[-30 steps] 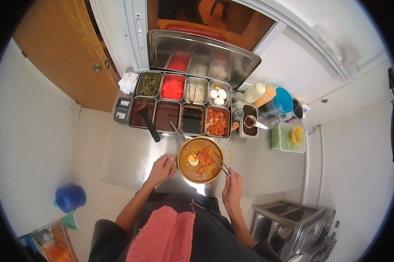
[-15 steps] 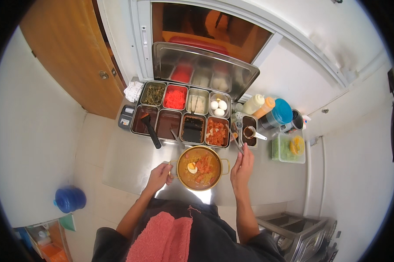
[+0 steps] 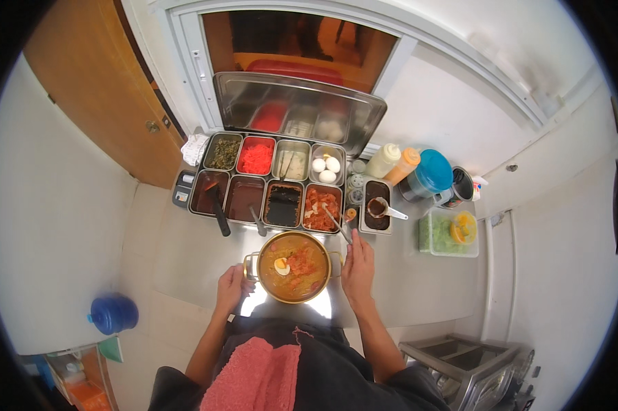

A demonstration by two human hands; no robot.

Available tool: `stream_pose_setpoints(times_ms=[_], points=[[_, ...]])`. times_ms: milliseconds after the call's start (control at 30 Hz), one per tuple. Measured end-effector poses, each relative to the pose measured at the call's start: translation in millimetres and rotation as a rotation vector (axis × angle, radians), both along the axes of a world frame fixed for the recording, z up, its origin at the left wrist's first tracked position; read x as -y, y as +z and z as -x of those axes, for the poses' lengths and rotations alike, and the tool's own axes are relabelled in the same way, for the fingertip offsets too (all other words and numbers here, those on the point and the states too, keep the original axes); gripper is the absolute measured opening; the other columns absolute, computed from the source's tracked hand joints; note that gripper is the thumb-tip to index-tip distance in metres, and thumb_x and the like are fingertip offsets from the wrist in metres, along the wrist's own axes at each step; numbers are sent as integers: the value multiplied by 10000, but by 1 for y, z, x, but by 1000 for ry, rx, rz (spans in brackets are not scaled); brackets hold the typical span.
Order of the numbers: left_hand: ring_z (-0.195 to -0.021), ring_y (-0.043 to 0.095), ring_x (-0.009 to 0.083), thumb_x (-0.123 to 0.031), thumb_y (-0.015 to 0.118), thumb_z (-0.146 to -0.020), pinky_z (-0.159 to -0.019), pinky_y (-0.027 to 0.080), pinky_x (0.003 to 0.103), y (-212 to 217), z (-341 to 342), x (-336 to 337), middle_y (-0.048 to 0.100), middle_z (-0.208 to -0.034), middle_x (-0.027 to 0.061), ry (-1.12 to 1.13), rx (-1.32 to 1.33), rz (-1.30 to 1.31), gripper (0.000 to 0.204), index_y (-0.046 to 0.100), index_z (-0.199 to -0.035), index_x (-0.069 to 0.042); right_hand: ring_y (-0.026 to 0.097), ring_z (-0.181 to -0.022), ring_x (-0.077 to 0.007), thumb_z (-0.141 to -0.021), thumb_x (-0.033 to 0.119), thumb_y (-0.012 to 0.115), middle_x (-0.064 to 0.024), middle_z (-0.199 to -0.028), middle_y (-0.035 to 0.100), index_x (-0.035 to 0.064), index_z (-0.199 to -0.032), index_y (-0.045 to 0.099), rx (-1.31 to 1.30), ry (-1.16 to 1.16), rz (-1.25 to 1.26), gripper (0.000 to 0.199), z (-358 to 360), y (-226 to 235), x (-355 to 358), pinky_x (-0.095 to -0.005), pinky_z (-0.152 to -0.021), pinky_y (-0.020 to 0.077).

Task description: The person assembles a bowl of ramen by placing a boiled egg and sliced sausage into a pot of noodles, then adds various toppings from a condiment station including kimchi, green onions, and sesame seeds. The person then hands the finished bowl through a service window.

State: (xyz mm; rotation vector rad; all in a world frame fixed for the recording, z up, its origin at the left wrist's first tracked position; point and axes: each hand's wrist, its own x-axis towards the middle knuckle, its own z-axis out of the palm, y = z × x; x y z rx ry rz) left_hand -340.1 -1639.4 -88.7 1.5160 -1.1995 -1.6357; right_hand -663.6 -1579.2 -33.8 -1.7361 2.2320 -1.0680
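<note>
Pot: gold pot [image 3: 294,268] sits on the steel counter [image 3: 185,253] right in front of me, between my two hands. It holds orange soup with half an egg and red bits on top.
Left hand: my left hand [image 3: 231,290] is at the pot's left handle, fingers curled on it.
Right hand: my right hand [image 3: 358,264] is just right of the pot. The fingers are closed on thin metal tongs [image 3: 337,225] that reach up to the red food tray.
Risk: I think the pot is close to the counter's near edge. A bump from my arm could tip hot soup on me. Food could also drip off the tongs onto the counter.
Near trays: tray box [image 3: 268,181] has brown sauce with a black ladle [image 3: 219,214], more brown sauce, dark stuff, and red chopped food.
Far trays: greens, red shreds, pale food I cannot tell, and white eggs [image 3: 326,168].
Side: small tub with brown sauce and a spoon, two squeeze bottles [image 3: 393,162], a blue-lidded jar [image 3: 429,173], and a clear box [image 3: 449,234] with green and yellow food.
</note>
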Motion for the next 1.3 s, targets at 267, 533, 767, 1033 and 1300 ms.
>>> stream_pose_setpoints(times_ms=[267,533,767,1033,1300], points=[[-527,598,121,-393,410,-1114,-488,507,255,-8,0,-16,662,-699,71,90,-4,-17,438,630,-1060,-18,603,-1046,-390,-1002,44,570,-224,-1184,639,-2,-1415,550,10,-10,144,415,31,20,6,-444,-928,505],[-545,608,143,-436,410,-1107,-472,505,268,-6,-13,-25,658,-722,94,102,79,-49,465,608,-1067,-16,641,-984,-404,-1037,158,543,-243,-1092,669,-34,-1328,583,-318,-678,364,351,269,52,18,-496,-871,491],[-543,598,138,-437,418,-1104,-482,513,273,-6,-18,-18,656,-728,92,86,75,-27,484,628,-1116,0,673,-908,-432,-957,220,673,-256,-975,706,-58,-1222,634,-395,-759,92,386,378,83,43,-506,-810,518],[-552,630,138,-419,428,-1106,-505,521,266,-13,-20,-9,670,-723,86,93,0,-54,471,631,-1109,6,693,-900,-341,-989,179,633,-186,-974,722,27,-1177,692,14,-62,231,249,156,139,154,-416,-807,535],[-556,635,143,-411,437,-1105,-505,525,265,-7,-67,-22,674,-722,98,183,9,-13,481,630,-1113,30,665,-1004,-444,-932,194,662,-267,-1046,663,21,-1118,683,-138,325,-242,255,-35,11,243,-515,-860,547]])
